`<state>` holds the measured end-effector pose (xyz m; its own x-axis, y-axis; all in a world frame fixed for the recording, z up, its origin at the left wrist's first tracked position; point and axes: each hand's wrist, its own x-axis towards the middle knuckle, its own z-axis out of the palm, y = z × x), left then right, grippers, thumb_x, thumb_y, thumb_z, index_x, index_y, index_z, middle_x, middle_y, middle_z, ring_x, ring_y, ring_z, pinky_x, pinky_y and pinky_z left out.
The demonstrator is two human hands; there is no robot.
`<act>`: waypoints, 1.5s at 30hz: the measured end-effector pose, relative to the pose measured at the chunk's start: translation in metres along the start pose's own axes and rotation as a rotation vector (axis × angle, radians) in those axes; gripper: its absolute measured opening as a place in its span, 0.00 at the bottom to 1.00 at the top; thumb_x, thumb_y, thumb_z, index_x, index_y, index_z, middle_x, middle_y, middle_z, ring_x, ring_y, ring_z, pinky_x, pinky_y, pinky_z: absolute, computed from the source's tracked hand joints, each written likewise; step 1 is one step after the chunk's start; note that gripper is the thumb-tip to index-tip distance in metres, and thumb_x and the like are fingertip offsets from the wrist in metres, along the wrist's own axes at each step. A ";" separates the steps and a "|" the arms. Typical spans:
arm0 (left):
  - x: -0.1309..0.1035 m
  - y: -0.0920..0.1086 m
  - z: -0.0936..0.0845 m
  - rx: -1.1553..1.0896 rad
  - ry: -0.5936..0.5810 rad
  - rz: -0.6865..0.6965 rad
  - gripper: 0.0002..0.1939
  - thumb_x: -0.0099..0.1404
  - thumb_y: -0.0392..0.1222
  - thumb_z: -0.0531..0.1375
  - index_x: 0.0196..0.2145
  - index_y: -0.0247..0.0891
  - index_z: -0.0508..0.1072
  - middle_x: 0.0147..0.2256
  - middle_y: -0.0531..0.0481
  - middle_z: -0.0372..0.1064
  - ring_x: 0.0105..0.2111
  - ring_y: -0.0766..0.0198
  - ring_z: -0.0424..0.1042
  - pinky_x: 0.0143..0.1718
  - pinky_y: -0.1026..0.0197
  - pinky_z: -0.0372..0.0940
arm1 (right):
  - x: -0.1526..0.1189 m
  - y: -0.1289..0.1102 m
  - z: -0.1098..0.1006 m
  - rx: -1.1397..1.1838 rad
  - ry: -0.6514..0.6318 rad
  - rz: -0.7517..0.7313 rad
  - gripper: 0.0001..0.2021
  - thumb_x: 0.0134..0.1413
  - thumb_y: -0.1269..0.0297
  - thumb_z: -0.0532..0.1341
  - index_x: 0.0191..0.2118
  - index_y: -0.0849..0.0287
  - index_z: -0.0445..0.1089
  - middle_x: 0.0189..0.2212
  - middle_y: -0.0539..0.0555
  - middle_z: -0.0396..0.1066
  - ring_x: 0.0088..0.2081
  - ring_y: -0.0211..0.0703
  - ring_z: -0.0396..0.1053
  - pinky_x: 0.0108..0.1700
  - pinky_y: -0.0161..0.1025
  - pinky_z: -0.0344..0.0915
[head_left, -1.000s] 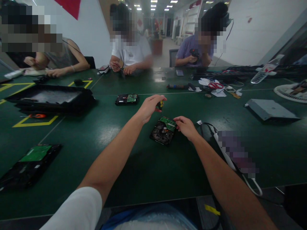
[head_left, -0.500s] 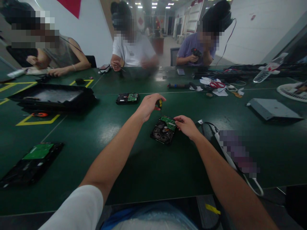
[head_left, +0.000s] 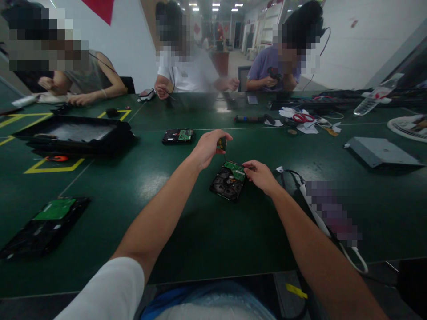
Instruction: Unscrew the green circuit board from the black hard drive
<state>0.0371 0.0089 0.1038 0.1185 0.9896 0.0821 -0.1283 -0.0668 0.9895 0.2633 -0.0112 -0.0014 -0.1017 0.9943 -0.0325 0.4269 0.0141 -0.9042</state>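
In the middle of the green table lies a hard drive [head_left: 227, 181], its green circuit board facing up. My left hand [head_left: 211, 146] is closed around the black and yellow handle of a screwdriver [head_left: 221, 144], held upright with its thin shaft pointing down at the drive's far edge. Whether the tip sits in a screw is too small to tell. On the drive's right edge, the fingers of my right hand [head_left: 258, 174] are pinched and hold it steady against the table.
Another hard drive [head_left: 178, 136] lies beyond my left wrist, and a larger black device with a green board [head_left: 50, 222] is at the left. Black trays [head_left: 76, 135] stand behind it. A metal box [head_left: 382, 152] and a white power strip [head_left: 315, 211] are at the right. Three people sit opposite.
The screwdriver handle has turned slightly in my left hand. My right hand and the hard drive stay in place. Across the table, a co-worker's hand has moved to the right.
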 end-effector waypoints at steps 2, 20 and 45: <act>0.000 0.000 -0.001 -0.002 -0.010 -0.008 0.11 0.62 0.48 0.62 0.34 0.37 0.77 0.33 0.44 0.75 0.35 0.59 0.75 0.26 0.64 0.65 | 0.001 0.002 0.000 0.001 -0.004 -0.007 0.11 0.61 0.70 0.64 0.49 0.58 0.76 0.45 0.57 0.79 0.32 0.37 0.72 0.31 0.34 0.71; -0.004 0.003 -0.001 0.007 -0.052 0.014 0.11 0.64 0.47 0.63 0.37 0.37 0.78 0.36 0.45 0.77 0.36 0.61 0.75 0.30 0.64 0.68 | 0.001 0.002 -0.002 0.006 -0.035 -0.027 0.12 0.60 0.70 0.64 0.50 0.58 0.75 0.47 0.57 0.78 0.34 0.38 0.72 0.31 0.34 0.70; -0.005 -0.002 0.010 0.080 -0.023 0.066 0.10 0.63 0.46 0.61 0.32 0.36 0.77 0.40 0.43 0.77 0.41 0.59 0.75 0.30 0.65 0.66 | 0.002 0.009 0.000 -0.075 0.019 -0.073 0.12 0.60 0.68 0.64 0.49 0.55 0.77 0.47 0.55 0.79 0.35 0.38 0.73 0.38 0.38 0.71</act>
<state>0.0467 0.0030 0.1024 0.1352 0.9795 0.1492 -0.0581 -0.1425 0.9881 0.2666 -0.0089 -0.0098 -0.1184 0.9921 0.0410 0.4847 0.0937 -0.8696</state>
